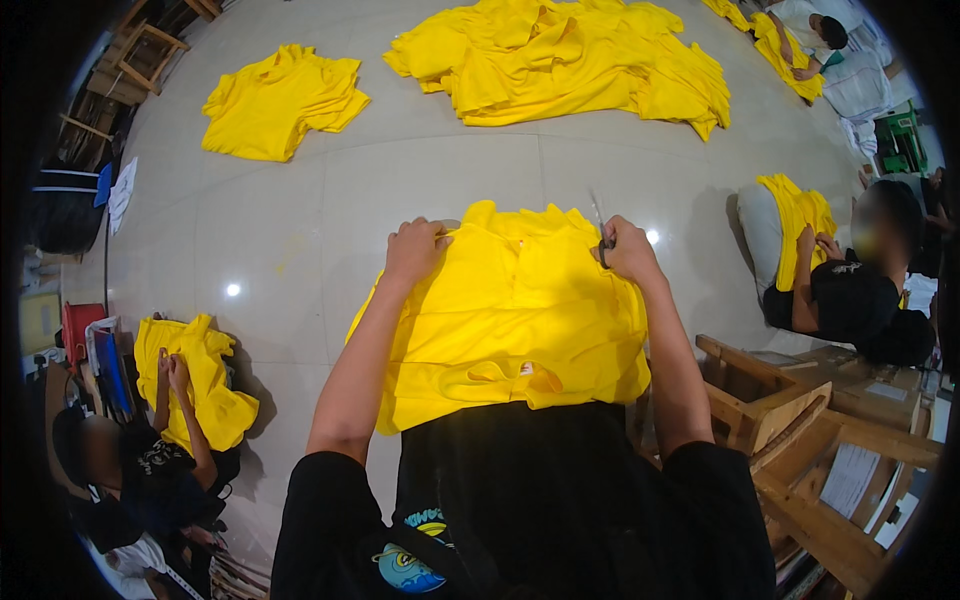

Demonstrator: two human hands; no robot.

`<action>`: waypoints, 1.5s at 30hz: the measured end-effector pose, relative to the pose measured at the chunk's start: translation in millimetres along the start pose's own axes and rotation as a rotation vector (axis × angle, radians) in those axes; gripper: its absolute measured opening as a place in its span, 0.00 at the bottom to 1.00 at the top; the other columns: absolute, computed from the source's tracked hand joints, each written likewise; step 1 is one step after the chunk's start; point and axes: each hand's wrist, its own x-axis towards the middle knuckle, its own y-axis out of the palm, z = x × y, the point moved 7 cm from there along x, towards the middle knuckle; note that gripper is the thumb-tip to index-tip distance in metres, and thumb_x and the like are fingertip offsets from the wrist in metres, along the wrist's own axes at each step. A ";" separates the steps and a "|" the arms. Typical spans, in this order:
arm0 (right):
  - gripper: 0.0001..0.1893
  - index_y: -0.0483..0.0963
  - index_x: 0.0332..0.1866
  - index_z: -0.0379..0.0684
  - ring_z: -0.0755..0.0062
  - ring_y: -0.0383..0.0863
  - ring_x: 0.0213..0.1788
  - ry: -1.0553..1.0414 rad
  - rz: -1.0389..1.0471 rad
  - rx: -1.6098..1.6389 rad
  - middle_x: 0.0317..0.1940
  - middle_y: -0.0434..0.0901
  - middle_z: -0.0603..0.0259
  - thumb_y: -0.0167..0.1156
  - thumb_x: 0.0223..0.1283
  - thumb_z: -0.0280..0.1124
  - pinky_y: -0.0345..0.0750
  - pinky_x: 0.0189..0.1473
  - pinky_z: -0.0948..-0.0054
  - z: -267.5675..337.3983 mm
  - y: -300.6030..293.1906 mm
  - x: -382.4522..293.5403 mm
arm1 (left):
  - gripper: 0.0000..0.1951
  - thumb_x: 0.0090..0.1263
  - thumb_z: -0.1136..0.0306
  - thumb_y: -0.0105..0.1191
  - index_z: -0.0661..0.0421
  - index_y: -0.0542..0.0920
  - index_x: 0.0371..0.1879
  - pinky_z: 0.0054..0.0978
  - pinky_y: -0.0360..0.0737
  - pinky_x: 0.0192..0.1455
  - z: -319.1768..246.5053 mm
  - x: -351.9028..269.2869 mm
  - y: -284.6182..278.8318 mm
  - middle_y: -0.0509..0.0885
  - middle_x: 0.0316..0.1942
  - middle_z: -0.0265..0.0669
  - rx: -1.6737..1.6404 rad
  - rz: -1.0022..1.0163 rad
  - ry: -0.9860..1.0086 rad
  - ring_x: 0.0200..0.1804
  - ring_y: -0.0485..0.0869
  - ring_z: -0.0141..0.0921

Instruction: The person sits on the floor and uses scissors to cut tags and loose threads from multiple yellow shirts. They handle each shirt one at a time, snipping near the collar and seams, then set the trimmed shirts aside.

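Observation:
Yellow collared shirts point(480, 322) lie across my lap, one collar with a small label close to my waist. At the upper left edge of the cloth, my left hand point(418, 249) pinches the fabric between thumb and fingers. Over at the upper right edge, my right hand point(628, 249) holds small scissors point(604, 244), their blades pointing up and away from me and slightly blurred. Its fingers also rest at the shirt's edge; whether they grip the cloth I cannot tell.
Yellow shirts lie in a large pile point(555, 67) and a smaller pile point(277, 105) on the tiled floor point(262, 210). Co-workers handle yellow garments at left point(187, 382), right point(802, 217) and far upper right. Wooden stools point(795, 442) and cardboard boxes stand at my right.

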 end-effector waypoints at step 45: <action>0.15 0.84 0.49 0.39 0.72 0.89 0.39 -0.024 0.181 0.348 0.36 0.91 0.58 0.79 0.59 0.16 0.83 0.46 0.69 11.7 -18.0 -280.8 | 0.20 0.89 0.56 0.56 0.60 0.83 0.66 0.43 0.85 0.71 -52.7 -170.7 -100.9 0.92 0.60 0.50 -0.460 0.090 0.116 0.65 0.90 0.50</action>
